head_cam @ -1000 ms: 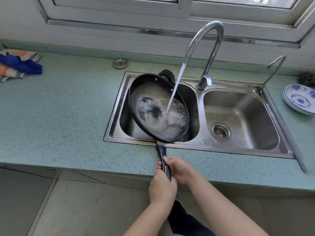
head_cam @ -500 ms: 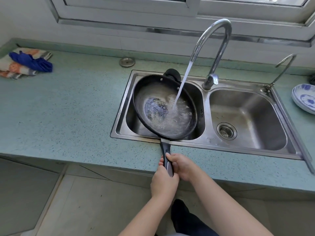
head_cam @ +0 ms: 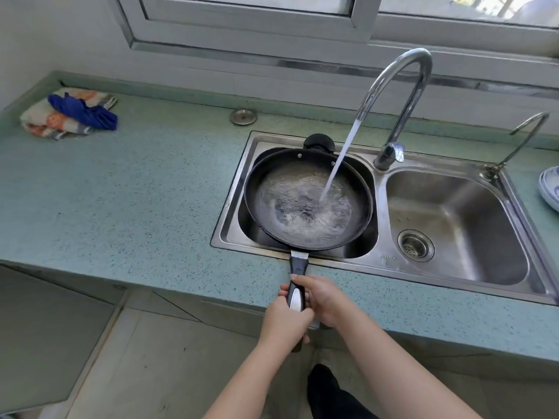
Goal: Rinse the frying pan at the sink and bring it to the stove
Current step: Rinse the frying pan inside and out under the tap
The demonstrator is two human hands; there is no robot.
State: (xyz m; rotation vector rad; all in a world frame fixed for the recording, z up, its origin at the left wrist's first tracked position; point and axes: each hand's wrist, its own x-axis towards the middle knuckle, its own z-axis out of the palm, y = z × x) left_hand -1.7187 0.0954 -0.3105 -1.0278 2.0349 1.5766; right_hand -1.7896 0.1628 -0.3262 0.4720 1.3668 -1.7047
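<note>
Head-camera view looking down at a steel double sink [head_cam: 230, 237] set in a speckled green desk [head_cam: 121, 192]. A black frying pan [head_cam: 307, 201] sits over the left basin. Its long handle [head_cam: 298, 267] reaches back across the sink's front rim toward the person.

Both hands are clamped on that handle. The left hand [head_cam: 284, 323] wraps the end nearest the body, and the right hand [head_cam: 325, 300] closes round it just ahead, the two touching. A tall curved faucet [head_cam: 402, 74] pours a water stream [head_cam: 341, 158] onto the right side of the pan floor.

A second ago the pan was tipped steeply and showed as a narrow oval, with water gathered toward its low side. Now it reads as a broad, nearly level round, and rippling water spreads across most of the floor. The two-handed grip has not shifted, and the pan has stayed under the stream.

This looks like rinse water being rocked around the pan, so the rinse seems to be under way but not finished. The water has yet to be tipped out, the faucet is running, and the carry to the stove (which is not in view) has not begun.

Elsewhere on the desk:
- folded cloths [head_cam: 66, 114] at far left
- a round metal sink stopper [head_cam: 243, 117] behind the sink
- a blue-and-white dish [head_cam: 549, 189] at the right edge

The right basin [head_cam: 453, 219] holds only its drain strainer [head_cam: 416, 245].
</note>
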